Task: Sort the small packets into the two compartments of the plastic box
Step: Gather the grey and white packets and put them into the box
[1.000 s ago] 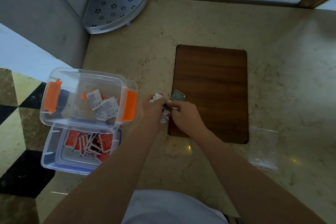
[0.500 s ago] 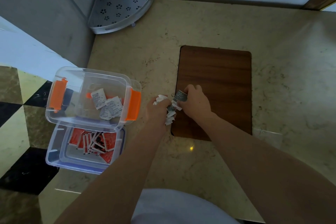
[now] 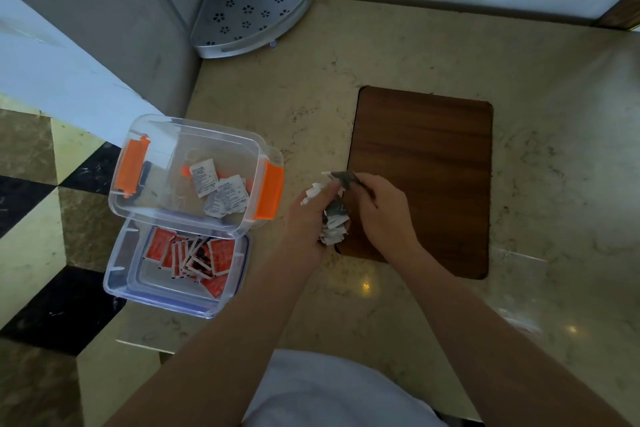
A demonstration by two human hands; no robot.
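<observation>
My left hand (image 3: 308,225) grips a bunch of small white packets (image 3: 331,234) at the left edge of the wooden board (image 3: 426,163). My right hand (image 3: 384,215) pinches one dark packet (image 3: 343,177) at the top of that bunch. To the left stands the clear plastic box (image 3: 156,135) with orange latches; a few white packets (image 3: 221,192) lie inside it. In front of it lies the second clear compartment (image 3: 121,284), holding several red packets (image 3: 194,256).
A grey perforated corner shelf (image 3: 249,7) sits at the back against the wall. An empty clear plastic bag (image 3: 519,291) lies on the marble counter at the right. The counter's left edge drops to a checkered floor (image 3: 38,218).
My right hand has shifted slightly at the top of the bunch, still pinching the dark packet. The view has drifted, so the box and board appear further right in the frame.
</observation>
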